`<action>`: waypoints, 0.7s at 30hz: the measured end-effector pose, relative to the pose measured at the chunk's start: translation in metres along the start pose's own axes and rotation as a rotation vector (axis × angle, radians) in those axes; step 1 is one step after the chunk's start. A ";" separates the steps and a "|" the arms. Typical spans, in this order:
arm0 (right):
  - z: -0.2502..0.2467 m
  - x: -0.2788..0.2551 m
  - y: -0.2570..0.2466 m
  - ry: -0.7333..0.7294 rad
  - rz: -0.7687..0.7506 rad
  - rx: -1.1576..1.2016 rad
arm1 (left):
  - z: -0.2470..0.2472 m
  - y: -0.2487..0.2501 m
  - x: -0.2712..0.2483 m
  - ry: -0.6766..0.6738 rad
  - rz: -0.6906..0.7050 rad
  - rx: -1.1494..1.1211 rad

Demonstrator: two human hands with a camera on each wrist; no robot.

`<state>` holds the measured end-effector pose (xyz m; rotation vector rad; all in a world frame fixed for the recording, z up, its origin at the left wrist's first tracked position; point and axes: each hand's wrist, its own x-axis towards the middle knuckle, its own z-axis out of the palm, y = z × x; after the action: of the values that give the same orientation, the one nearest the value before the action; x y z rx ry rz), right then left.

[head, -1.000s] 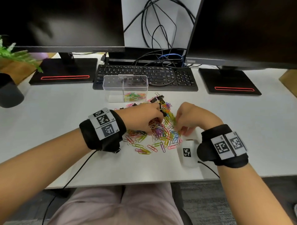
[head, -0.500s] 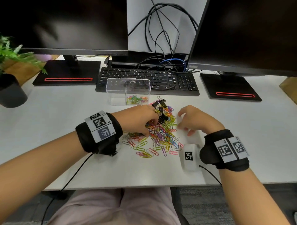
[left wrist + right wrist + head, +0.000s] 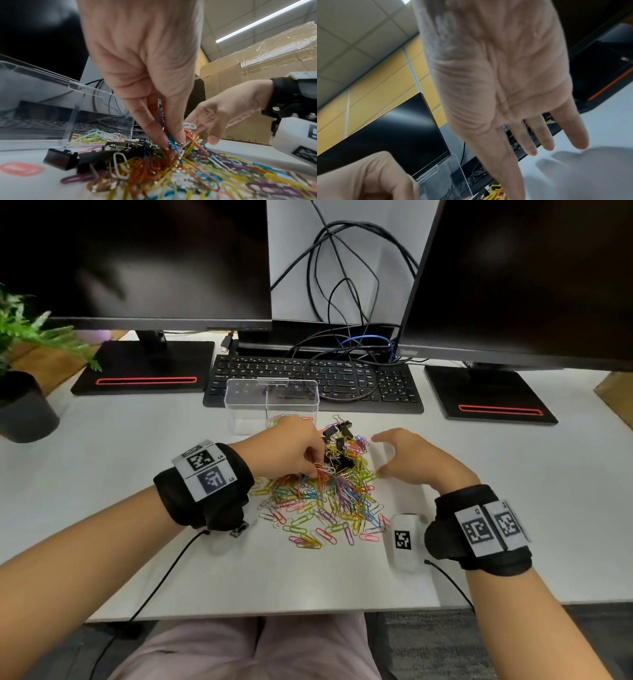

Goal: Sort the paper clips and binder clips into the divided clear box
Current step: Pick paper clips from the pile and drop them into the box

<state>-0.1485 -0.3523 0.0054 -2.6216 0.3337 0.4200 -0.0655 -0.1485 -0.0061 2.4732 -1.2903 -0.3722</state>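
Left hand [image 3: 291, 451] down at the left edge of the paper clips [image 3: 329, 501] heaped on the white bench [image 3: 513, 474], grip narrow, thumb and fingers [image 3: 154, 129] pinching a small bunch of coloured clips, red and blue strands rising between the tips; right hand [image 3: 407, 457] just right of the heap, grip wide, fingers spread and straight, holding nothing, fingertips apart from the clips; black binder clips [image 3: 337, 433] at the far end of the heap, nearest the clear box [image 3: 239, 405]; box just beyond the left hand, in front of the keyboard [image 3: 342, 378]; some coloured clips already in its right compartment, left compartment's contents not readable

Left wrist view only: divider wall inside the box, binder clips lying close against the box front, cardboard carton [image 3: 257, 65] behind the right hand; right wrist view only: open palm [image 3: 501, 70] from beneath, yellow wall panels; head view only: whole heap, potted plant [image 3: 24, 378], two monitors

Writing: "ThinkVision" faint on right monitor bezel [image 3: 409, 352]; square coded tags on wristbands, lettering too small to read
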 end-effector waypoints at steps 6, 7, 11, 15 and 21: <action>0.007 -0.001 -0.004 -0.190 -0.111 -0.024 | -0.013 -0.003 -0.005 0.086 -0.030 -0.120; 0.008 0.000 -0.005 -0.211 -0.130 -0.042 | -0.016 -0.005 -0.006 0.102 -0.033 -0.131; 0.009 0.005 -0.003 -0.214 -0.150 -0.021 | -0.027 -0.010 -0.012 0.169 -0.060 -0.168; 0.007 0.006 0.003 -0.167 -0.144 0.039 | -0.041 -0.016 -0.018 0.228 -0.084 -0.246; 0.010 0.007 -0.002 -0.254 -0.185 -0.002 | -0.053 -0.021 -0.020 0.249 -0.108 -0.275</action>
<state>-0.1444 -0.3467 -0.0049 -2.5341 0.0067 0.6792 -0.0409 -0.1116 0.0354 2.2763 -0.9410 -0.2397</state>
